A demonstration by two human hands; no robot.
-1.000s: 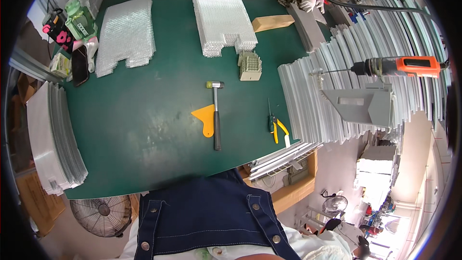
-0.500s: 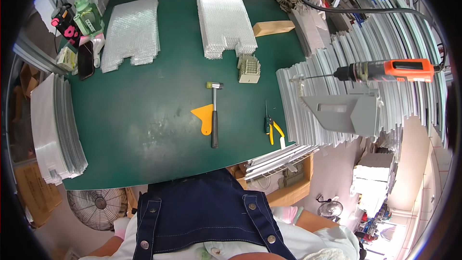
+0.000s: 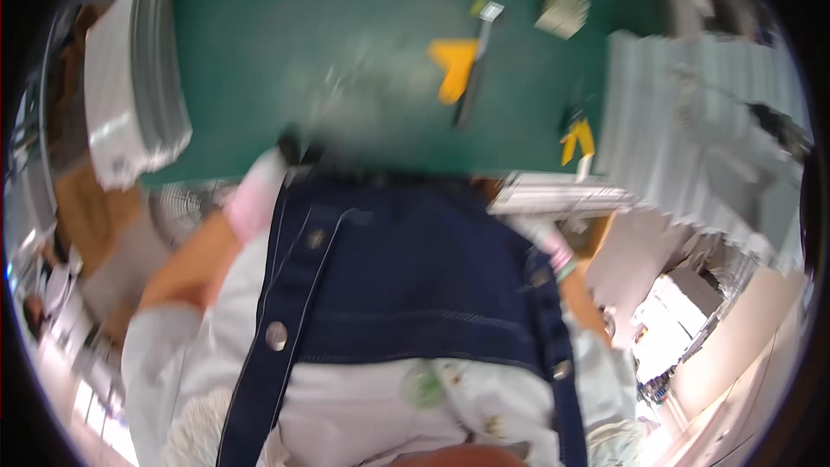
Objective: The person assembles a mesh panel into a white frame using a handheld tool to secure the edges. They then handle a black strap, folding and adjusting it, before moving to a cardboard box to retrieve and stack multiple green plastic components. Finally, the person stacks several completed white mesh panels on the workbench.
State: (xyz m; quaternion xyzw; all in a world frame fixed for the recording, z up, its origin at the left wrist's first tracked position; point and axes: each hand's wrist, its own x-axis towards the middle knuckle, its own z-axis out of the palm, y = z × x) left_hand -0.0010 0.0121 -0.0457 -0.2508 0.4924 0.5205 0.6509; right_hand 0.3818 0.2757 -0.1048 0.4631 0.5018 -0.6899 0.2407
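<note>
My left hand (image 3: 262,186), in a white and pink glove, is at the table's front edge beside my dark blue apron (image 3: 415,268). A blurred dark shape (image 3: 292,146) lies at its fingertips; whether the hand grips it I cannot tell. Low at the apron's right side is my right hand (image 3: 538,232), also gloved, its fingers smeared and partly hidden. On the green table (image 3: 259,60) lie a yellow scraper (image 3: 456,65) and, against it, a hammer (image 3: 477,60) with a dark handle. Yellow-handled pliers (image 3: 577,140) rest farther right. Neither hand touches these tools.
A stack of pale panels (image 3: 121,95) stands along the table's left edge. Many grey-white panels (image 3: 657,121) are packed on the right. A small beige block (image 3: 564,9) sits at the far right. Below the front edge are white strips (image 3: 553,195).
The view has tipped down and blurred, so the table appears higher. My left hand has risen from beside my body to the table edge. My right hand now shows beside the apron.
</note>
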